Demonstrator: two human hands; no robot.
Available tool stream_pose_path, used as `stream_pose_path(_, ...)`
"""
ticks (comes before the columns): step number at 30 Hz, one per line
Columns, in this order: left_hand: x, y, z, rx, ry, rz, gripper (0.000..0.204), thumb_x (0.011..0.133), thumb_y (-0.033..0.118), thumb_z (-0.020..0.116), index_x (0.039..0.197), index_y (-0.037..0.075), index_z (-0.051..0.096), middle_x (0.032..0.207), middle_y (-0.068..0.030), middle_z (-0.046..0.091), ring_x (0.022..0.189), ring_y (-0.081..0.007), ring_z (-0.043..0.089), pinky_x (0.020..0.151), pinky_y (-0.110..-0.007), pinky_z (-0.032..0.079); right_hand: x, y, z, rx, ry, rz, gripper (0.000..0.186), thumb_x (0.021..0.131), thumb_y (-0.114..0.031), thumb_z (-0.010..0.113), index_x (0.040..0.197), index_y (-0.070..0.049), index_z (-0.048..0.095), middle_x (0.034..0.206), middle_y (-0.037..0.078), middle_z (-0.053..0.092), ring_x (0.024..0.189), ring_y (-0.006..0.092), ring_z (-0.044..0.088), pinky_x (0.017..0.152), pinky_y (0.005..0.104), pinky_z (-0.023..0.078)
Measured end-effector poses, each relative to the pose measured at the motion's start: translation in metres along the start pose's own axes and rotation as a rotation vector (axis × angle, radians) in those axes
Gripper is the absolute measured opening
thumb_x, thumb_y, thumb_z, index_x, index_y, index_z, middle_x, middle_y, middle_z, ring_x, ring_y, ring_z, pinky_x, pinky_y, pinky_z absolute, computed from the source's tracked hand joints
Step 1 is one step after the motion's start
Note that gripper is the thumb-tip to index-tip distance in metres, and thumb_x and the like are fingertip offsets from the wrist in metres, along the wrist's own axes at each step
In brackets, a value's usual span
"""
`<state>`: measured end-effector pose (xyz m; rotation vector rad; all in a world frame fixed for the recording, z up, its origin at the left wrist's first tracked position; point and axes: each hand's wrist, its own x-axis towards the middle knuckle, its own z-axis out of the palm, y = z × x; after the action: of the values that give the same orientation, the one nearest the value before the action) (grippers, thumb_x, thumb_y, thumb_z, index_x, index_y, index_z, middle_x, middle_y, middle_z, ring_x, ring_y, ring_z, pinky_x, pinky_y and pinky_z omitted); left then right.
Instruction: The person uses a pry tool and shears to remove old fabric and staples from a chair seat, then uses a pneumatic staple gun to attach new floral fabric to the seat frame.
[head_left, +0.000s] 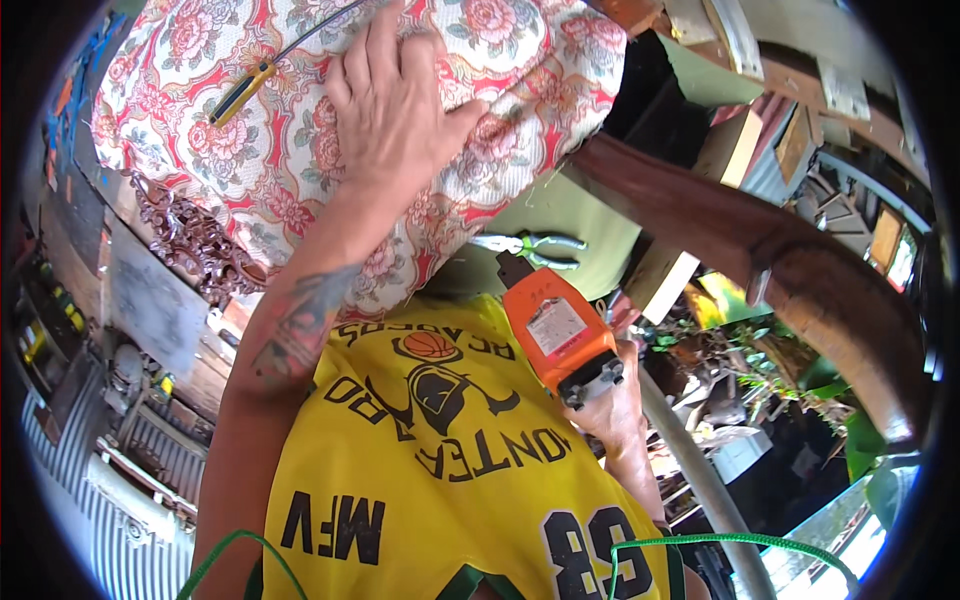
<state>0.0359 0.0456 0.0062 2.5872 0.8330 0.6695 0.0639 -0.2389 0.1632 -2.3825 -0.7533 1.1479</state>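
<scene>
My left hand [395,115] lies with fingers stretched out on a floral fabric [270,130] in red, pink and cream, which covers a padded piece of furniture. Beside that hand, a screwdriver [243,95] with a yellow and black handle rests on the cloth, its long shaft running up toward my fingers. My right hand [615,405] is wrapped round an orange staple gun [557,325], held in front of my yellow jersey. The gun's dark nose points toward the fabric's lower edge. Just beyond it, pliers [540,247] with green and black handles lie on an olive-green surface [590,215].
A curved dark wooden armrest [720,215] sweeps along the right, with a pale wood block [665,280] beneath it. Carved dark wood trim [190,235] edges the left of the fabric. A grey pipe [700,480] and plants [780,380] are at the lower right.
</scene>
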Motion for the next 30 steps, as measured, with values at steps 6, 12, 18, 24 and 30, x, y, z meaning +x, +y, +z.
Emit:
stream_pose_path(6, -0.060, -0.012, -0.032, 0.068, -0.068, 0.002, 0.077, 0.070, 0.041, 0.093, 0.126, 0.010, 0.050, 0.158, -0.0216, 0.037, 0.143, -0.0422, 0.037, 0.115, -0.059, 0.025, -0.018, 0.016, 0.014, 0.191, 0.096, 0.049, 0.038, 0.068, -0.010, 0.083, 0.103, -0.002, 0.072, 0.093, 0.018, 0.074, 0.083, 0.0344, 0.072, 0.085, 0.0418, 0.057)
stream_pose_path(12, -0.073, -0.012, -0.036, 0.130, -0.049, 0.057, 0.086, 0.069, 0.036, 0.093, 0.138, 0.012, 0.048, 0.156, -0.0236, 0.038, 0.143, -0.0390, 0.039, 0.115, -0.059, 0.024, -0.034, 0.040, 0.027, 0.176, 0.093, 0.199, 0.042, 0.068, -0.010, 0.083, 0.108, -0.003, 0.071, 0.092, 0.015, 0.073, 0.087, 0.0358, 0.070, 0.090, 0.0448, 0.054)
stream_pose_path(18, 0.021, 0.006, 0.000, 0.181, -0.033, 0.259, 0.072, 0.082, 0.048, 0.082, 0.141, 0.015, 0.055, 0.152, -0.0157, 0.046, 0.144, -0.0353, 0.040, 0.114, -0.057, 0.027, -0.033, 0.043, 0.040, 0.295, 0.127, 0.071, 0.034, 0.068, -0.013, 0.085, 0.097, -0.002, 0.071, 0.081, 0.013, 0.074, 0.073, 0.0299, 0.073, 0.075, 0.0402, 0.058)
stream_pose_path(24, 0.065, -0.001, -0.018, 0.035, -0.102, 0.237, 0.064, 0.088, 0.051, 0.077, 0.138, 0.015, 0.062, 0.148, -0.0210, 0.055, 0.139, -0.0406, 0.045, 0.118, -0.056, 0.029, -0.036, 0.050, 0.051, 0.295, 0.195, 0.055, 0.030, 0.068, -0.011, 0.085, 0.093, 0.000, 0.071, 0.078, 0.014, 0.074, 0.069, 0.0274, 0.074, 0.069, 0.0377, 0.059)
stream_pose_path(30, -0.053, -0.028, -0.033, 0.135, -0.171, 0.239, 0.070, 0.084, 0.046, 0.079, 0.145, 0.019, 0.056, 0.157, -0.0143, 0.045, 0.147, -0.0369, 0.038, 0.117, -0.057, 0.026, -0.033, 0.050, 0.055, 0.322, 0.221, 0.013, 0.028, 0.069, -0.010, 0.084, 0.093, -0.001, 0.071, 0.079, 0.014, 0.074, 0.069, 0.0303, 0.073, 0.069, 0.0382, 0.058)
